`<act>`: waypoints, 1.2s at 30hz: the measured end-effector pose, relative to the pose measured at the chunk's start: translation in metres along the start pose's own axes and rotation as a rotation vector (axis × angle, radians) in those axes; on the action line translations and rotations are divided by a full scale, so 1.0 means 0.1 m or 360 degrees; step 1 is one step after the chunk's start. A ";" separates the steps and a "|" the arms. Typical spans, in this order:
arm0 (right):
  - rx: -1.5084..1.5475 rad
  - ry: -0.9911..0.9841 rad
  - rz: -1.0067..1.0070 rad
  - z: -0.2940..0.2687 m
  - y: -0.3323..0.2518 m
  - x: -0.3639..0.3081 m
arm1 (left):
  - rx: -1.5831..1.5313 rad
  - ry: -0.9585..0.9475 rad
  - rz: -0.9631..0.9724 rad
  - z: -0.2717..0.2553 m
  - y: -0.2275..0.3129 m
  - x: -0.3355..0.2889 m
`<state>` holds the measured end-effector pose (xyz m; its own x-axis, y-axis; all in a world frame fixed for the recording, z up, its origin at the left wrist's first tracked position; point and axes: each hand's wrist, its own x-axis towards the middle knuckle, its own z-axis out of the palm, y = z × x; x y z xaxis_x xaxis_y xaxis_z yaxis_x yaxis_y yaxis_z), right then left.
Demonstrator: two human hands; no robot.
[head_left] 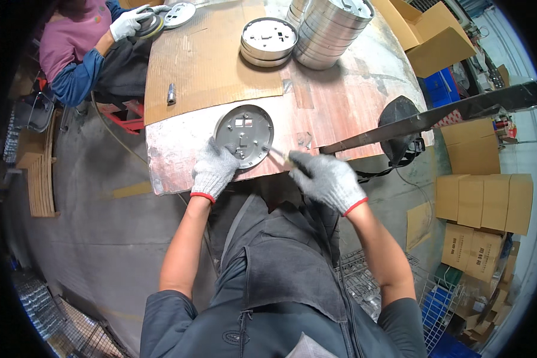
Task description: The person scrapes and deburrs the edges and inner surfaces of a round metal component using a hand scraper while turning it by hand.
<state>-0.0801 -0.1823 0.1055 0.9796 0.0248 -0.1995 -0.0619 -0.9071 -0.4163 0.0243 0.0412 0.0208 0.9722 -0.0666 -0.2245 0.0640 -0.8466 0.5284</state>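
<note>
A round grey metal cover [258, 126] with a raised rim, small cut-outs and posts lies near the front edge of the table. My left hand [215, 165], in a grey knit glove with a red cuff, is closed on the cover's lower left rim. In a matching glove, my right hand [326, 179] grips a slim hand tool [278, 154] with a thin shaft. The tool's tip meets the cover's right side near the rim. Its handle is mostly hidden by my fingers, so I cannot make out its exact kind.
Stacked round metal covers [269, 37] stand at the table's far side. A small metal cylinder [171, 94] sits on the cardboard sheet [215, 65]. A dark metal bar [423, 122] crosses the right side, beside a black lamp-like hood [398, 119]. At far left a co-worker's gloved hand [128, 24] holds a round tool.
</note>
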 end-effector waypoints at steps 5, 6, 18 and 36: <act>-0.0120 -0.0111 -0.0021 -0.28 -0.14 0.06 | -0.0265 0.0166 0.0165 0.00 0.00 -0.10; -0.0099 -0.0130 -0.0065 -0.28 -0.17 0.04 | -0.0260 0.0219 0.0180 0.02 0.03 -0.12; -0.0378 -0.0384 -0.0060 -0.20 -0.33 0.20 | -0.0345 0.0288 0.0440 0.08 -0.07 -0.14; -0.0377 0.0137 -0.0304 0.33 0.09 -0.05 | -0.0163 -0.0242 0.0005 -0.06 -0.13 0.21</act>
<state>-0.0921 -0.1767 0.0730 0.9824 0.1777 -0.0576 0.1612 -0.9623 -0.2190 0.0456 0.0541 0.0138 0.9276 -0.1549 -0.3400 0.0911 -0.7887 0.6079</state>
